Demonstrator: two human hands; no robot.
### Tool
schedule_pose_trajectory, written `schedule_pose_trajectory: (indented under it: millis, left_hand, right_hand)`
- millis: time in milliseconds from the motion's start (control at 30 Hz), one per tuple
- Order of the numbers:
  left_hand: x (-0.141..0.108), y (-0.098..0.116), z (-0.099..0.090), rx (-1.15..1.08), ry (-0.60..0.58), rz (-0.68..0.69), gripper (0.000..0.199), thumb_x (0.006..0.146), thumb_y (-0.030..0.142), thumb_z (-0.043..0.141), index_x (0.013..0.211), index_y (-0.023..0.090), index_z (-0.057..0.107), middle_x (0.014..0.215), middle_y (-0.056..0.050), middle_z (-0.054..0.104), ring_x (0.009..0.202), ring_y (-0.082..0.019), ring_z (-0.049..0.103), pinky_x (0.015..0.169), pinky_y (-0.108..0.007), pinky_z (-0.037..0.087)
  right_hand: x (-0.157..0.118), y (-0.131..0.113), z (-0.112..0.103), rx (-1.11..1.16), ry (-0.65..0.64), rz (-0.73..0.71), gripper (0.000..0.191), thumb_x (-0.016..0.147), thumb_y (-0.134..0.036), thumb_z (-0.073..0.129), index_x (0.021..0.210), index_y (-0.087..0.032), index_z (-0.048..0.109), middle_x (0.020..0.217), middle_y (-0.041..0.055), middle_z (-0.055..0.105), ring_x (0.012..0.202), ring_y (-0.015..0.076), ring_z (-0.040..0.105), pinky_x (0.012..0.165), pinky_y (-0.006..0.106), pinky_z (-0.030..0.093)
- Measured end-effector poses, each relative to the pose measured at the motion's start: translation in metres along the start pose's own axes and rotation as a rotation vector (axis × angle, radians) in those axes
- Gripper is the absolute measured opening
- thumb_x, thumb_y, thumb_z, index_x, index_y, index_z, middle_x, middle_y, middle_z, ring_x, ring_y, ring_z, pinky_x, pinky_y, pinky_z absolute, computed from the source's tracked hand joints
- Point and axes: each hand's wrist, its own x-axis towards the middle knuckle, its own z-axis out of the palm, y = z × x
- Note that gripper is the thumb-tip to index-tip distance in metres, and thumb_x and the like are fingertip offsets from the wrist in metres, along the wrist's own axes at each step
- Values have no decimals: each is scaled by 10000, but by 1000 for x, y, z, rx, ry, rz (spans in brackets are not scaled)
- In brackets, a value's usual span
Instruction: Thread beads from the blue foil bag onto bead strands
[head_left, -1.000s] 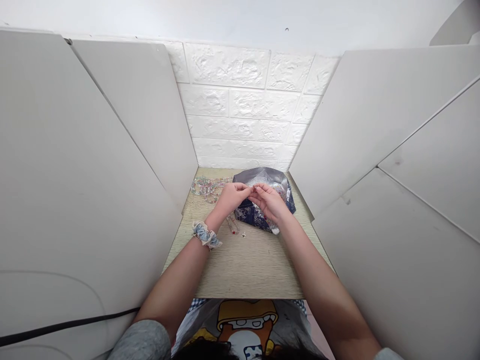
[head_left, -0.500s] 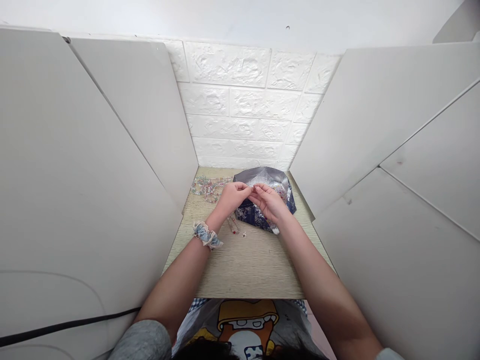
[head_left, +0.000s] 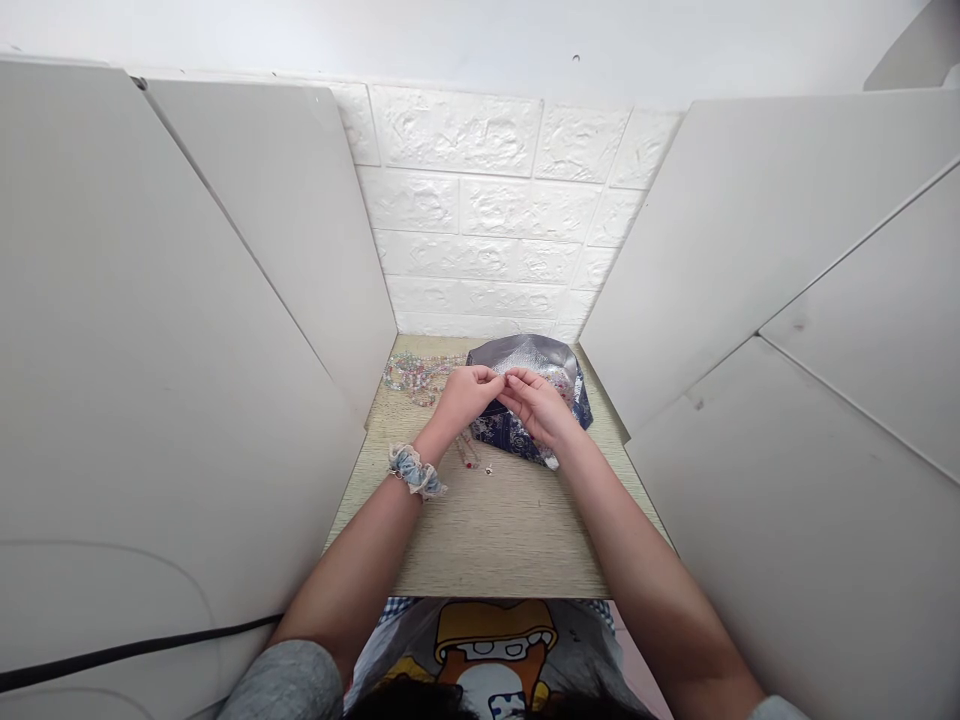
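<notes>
My left hand (head_left: 469, 392) and my right hand (head_left: 537, 401) meet fingertip to fingertip above a dark blue patterned pouch (head_left: 510, 436) with a silver lining. Both hands are closed in a pinch; whatever lies between the fingertips is too small to make out. Colourful strung beads (head_left: 411, 376) are heaped to the left of the pouch, and a beaded strand (head_left: 469, 455) with a red bead hangs down below my left hand on the tabletop. A tiny metallic piece (head_left: 489, 470) lies near that strand.
The wooden tabletop (head_left: 495, 540) is narrow, with a grey-white panel (head_left: 285, 200) on the left and another (head_left: 675, 250) on the right. A white brick-textured wall (head_left: 495, 210) closes the back. A black cable (head_left: 135, 650) runs at the lower left.
</notes>
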Motion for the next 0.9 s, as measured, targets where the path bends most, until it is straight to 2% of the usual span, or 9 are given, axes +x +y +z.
schedule_pose_trajectory:
  millis: [533,900]
  left_hand:
    - [0,-2,2,-53,-15,12,259,653,331,469,624,117,613,620,-15,592,580,-100,484,536,-204,351]
    - [1,0,1,-33,6,-8,232,651,314,478,573,122,583,550,9,537,522,-78,431,511,-198,324]
  right_hand:
    - [0,0,0,65,12,20,109,654,-178,627,732,-175,550,730,-18,602,744,75,581,773,207,471]
    - [-1,-1,2,96,23,27,89,662,-153,613,722,-168,549,727,-12,610,744,66,588,738,168,481]
